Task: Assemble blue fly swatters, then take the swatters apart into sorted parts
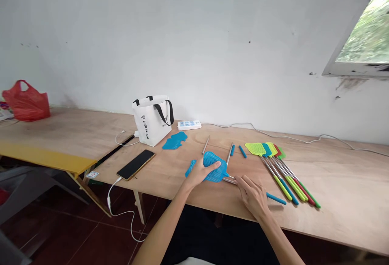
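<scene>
My left hand (pixel 199 172) pinches the mesh head of a blue fly swatter (pixel 213 173), thumb on top. Closed around its metal rod is my right hand (pixel 251 194), and the blue handle grip (pixel 276 199) sticks out to the right. Part of another blue mesh head (pixel 190 168) shows beside my left hand. Behind my hands lie a loose metal rod (pixel 206 145), a second rod (pixel 229 154) and two blue grips (pixel 242 151). Several blue swatter heads (pixel 175 140) rest farther back. On the right, several complete swatters (pixel 282 176) in yellow-green, blue, red and green lie in a row.
A phone (pixel 136 164) on a white cable lies at the left. Behind it stand a white bag (pixel 153 123) with black handles and a power strip (pixel 189 125). A grey cord (pixel 258 128) runs along the wall. A red plastic bag (pixel 27 103) sits far left.
</scene>
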{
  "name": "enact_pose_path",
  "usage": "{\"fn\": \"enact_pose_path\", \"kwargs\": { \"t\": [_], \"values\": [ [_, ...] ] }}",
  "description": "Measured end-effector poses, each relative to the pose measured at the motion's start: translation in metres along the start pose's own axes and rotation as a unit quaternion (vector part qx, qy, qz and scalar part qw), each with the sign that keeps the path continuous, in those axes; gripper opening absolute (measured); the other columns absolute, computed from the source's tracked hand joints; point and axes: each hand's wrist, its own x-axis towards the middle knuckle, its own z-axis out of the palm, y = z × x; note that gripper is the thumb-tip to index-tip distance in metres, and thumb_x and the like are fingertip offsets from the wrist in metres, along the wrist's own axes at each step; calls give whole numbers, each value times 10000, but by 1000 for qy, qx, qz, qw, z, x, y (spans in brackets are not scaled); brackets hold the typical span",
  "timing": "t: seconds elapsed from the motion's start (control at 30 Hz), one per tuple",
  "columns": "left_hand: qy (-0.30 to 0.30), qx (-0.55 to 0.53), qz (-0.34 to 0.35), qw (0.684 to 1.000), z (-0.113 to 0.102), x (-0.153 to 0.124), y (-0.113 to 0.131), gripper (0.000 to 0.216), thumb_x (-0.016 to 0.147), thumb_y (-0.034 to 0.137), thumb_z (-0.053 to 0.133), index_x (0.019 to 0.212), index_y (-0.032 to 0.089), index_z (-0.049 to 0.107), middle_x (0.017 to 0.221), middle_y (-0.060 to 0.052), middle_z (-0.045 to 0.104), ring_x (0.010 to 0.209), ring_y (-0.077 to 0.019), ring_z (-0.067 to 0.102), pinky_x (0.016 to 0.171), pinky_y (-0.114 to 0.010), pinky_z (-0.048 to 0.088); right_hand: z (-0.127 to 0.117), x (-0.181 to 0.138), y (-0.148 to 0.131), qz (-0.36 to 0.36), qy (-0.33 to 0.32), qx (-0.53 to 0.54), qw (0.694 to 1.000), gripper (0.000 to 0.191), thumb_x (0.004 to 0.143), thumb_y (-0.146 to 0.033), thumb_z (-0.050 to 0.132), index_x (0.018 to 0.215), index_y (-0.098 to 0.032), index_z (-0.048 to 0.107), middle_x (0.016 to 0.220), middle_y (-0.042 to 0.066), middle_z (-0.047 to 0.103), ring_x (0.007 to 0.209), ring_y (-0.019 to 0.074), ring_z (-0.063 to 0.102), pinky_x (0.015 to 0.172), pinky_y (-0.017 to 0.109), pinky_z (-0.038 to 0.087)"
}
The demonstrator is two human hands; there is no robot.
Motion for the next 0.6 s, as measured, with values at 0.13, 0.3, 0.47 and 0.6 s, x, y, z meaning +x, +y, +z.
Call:
{"fn": "enact_pose_path", "kwargs": {
  "t": [0.13,0.3,0.47,0.6],
  "values": [
    [-8,-23,-15,1000,-2,3,-3,447,725,574,817,769,177,617,787,-48,677,763,-207,642,695,-304,513,-1,2,-2,-12,4,2,1000,287,1059,-228,420,1046,-212,706,755,8,638,719,121,626,641,262,323],
    [-14,-26,-27,999,-15,12,-7,447,727,576,813,738,168,630,753,-44,684,727,-201,648,673,-298,522,2,8,-9,-20,2,-25,999,263,1062,-251,431,1074,-219,692,780,0,650,741,127,618,623,288,303],
    [56,-1,-18,998,-42,19,-8,457,728,591,803,753,167,635,768,-44,680,740,-205,641,661,-288,510,7,8,-6,14,-18,-52,998,284,1049,-245,451,1273,-240,626,862,14,677,842,169,605,721,305,336],
    [144,27,40,988,-64,29,-22,440,770,580,770,833,169,626,862,-56,665,842,-211,635,749,-296,508,12,5,1,51,-40,-73,995,337,1032,-191,430,1328,-242,585,945,39,685,922,214,592,874,363,345]
  ]
}}
